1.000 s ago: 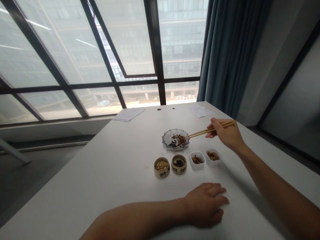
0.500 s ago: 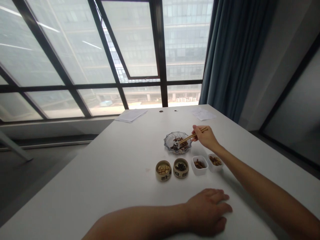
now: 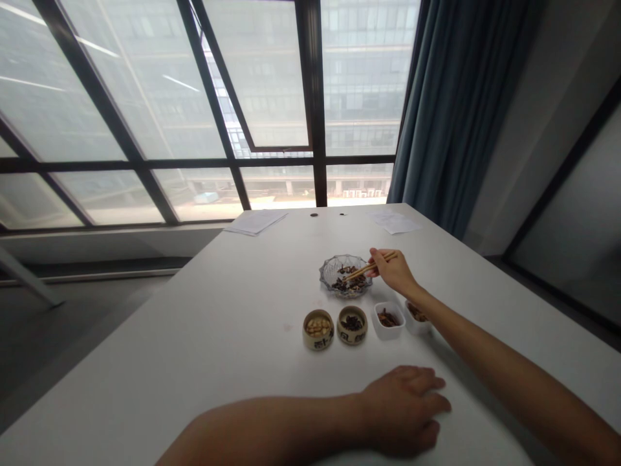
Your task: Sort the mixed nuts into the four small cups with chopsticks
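My right hand (image 3: 391, 270) grips a pair of wooden chopsticks (image 3: 371, 266), their tips down among dark dried pieces in a scalloped glass bowl (image 3: 324, 278). Whether the tips pinch a piece is too small to tell. My left hand (image 3: 407, 411) lies on the white table, palm down with fingers apart, holding nothing. Between the hands stands a row of small containers: a round pot (image 3: 318, 343) of pale nut-like pieces, a round pot (image 3: 352, 336) of dark pieces, a white square tub (image 3: 389, 330) of brown strips, and another white tub (image 3: 418, 323) partly hidden by my right forearm.
Papers (image 3: 256, 222) lie at the table's far left corner, and another sheet (image 3: 396, 222) at the far right. Beyond the white table (image 3: 218, 323) are windows and a blue curtain (image 3: 436, 116). A dark round cable hole (image 3: 314, 215) sits near the far edge.
My right hand has moved slightly down and left, with the chopstick tips a little lower in the glass bowl. Its forearm now covers more of the rightmost tub. My left hand stays put.
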Action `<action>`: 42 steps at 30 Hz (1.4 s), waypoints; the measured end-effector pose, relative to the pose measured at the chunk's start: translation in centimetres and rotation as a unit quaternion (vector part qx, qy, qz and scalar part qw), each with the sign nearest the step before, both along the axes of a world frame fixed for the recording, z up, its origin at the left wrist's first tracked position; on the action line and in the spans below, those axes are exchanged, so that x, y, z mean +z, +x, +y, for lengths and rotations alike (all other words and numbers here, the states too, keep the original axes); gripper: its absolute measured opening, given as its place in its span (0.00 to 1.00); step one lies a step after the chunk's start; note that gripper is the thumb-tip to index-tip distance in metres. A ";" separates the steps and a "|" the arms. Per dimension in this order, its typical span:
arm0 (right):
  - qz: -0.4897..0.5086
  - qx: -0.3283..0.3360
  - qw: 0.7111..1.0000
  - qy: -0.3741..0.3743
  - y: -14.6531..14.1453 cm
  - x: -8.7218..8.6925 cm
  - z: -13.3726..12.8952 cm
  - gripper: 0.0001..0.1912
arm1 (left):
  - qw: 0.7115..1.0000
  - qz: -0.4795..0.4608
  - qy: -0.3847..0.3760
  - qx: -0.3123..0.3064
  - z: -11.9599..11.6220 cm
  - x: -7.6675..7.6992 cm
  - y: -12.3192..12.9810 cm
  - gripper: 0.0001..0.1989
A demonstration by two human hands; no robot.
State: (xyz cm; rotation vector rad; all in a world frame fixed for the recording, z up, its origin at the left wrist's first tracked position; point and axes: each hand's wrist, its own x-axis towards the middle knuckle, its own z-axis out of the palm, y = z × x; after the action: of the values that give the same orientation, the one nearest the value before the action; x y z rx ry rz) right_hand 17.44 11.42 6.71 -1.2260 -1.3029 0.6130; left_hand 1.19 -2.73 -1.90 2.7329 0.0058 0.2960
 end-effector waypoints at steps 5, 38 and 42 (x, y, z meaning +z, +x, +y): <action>0.019 0.004 1.000 -0.001 -0.3 -0.3 -0.2 0.30 | 1.000 -0.004 0.001 0.004 0.0 -0.2 0.0 0.24; 0.019 0.006 1.000 -0.003 -0.7 -0.5 -1.0 0.28 | 1.000 0.010 -0.005 0.006 0.0 -0.1 -0.1 0.24; 0.019 -0.005 1.000 -0.004 -0.7 -0.8 -1.0 0.30 | 1.000 0.011 -0.007 0.005 0.0 -0.1 0.0 0.24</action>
State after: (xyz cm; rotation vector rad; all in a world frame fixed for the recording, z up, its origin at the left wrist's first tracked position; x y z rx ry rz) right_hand 16.79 10.46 5.95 -1.2212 -1.2629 0.6309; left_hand 1.15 -2.73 -1.96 2.7225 0.0281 0.2689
